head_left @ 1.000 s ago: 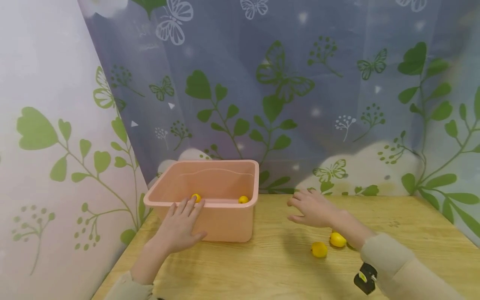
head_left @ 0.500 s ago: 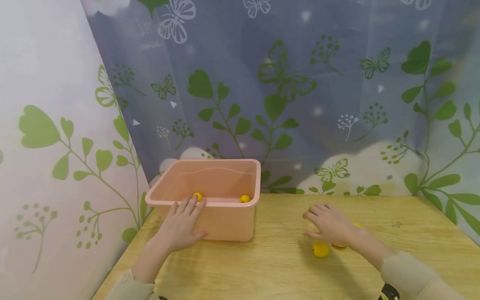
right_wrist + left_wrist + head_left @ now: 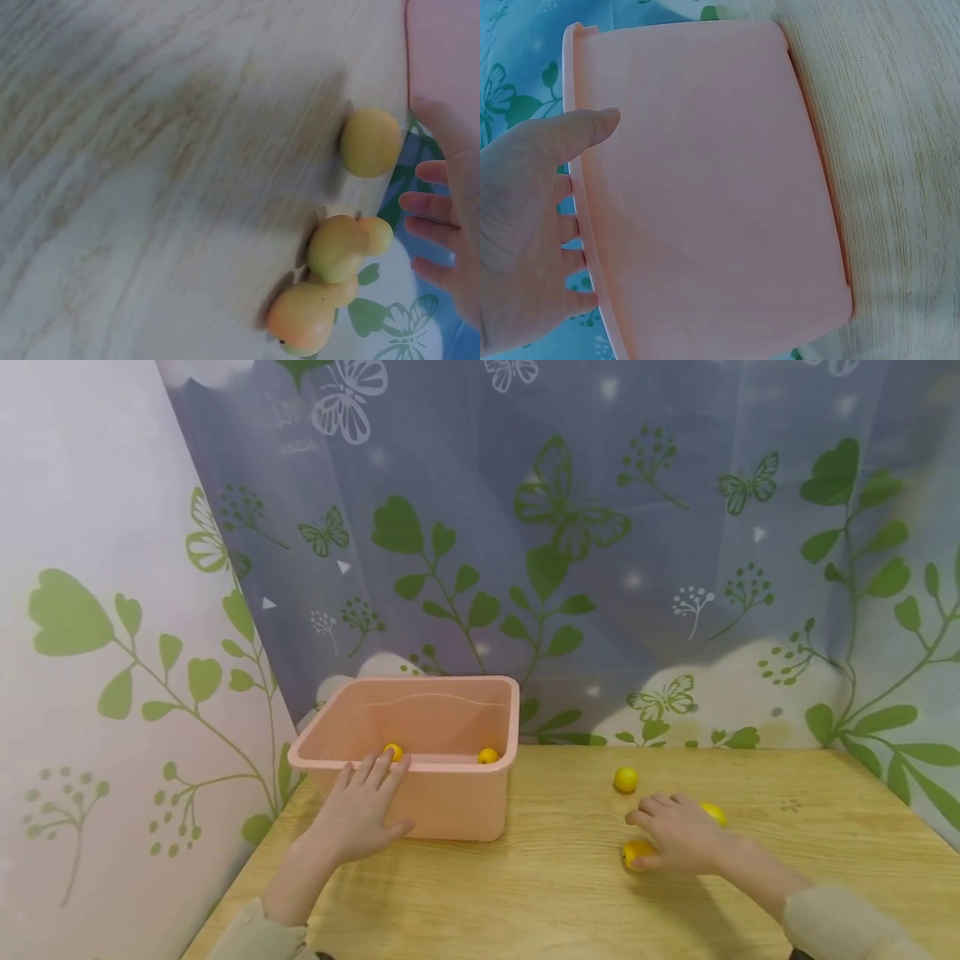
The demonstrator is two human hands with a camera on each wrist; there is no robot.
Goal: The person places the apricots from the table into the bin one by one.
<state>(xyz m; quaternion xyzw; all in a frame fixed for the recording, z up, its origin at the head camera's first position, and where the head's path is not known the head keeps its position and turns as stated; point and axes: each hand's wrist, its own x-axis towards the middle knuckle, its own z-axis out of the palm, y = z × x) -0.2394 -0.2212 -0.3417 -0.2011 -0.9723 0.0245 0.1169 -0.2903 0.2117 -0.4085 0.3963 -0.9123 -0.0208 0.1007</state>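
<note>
Yellow fruit [image 3: 632, 850], round, dark-tipped, beside the right hand [image 3: 684, 837], fingers loosely apart, left hand [image 3: 363, 817] straight-fingered over a pink bin [image 3: 442, 769].

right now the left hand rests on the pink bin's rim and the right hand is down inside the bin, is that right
Not quite: the right hand is outside the pink bin, over the table and close to the loose yellow fruits, as the head view shows. The left hand does rest on the bin's rim.
</note>
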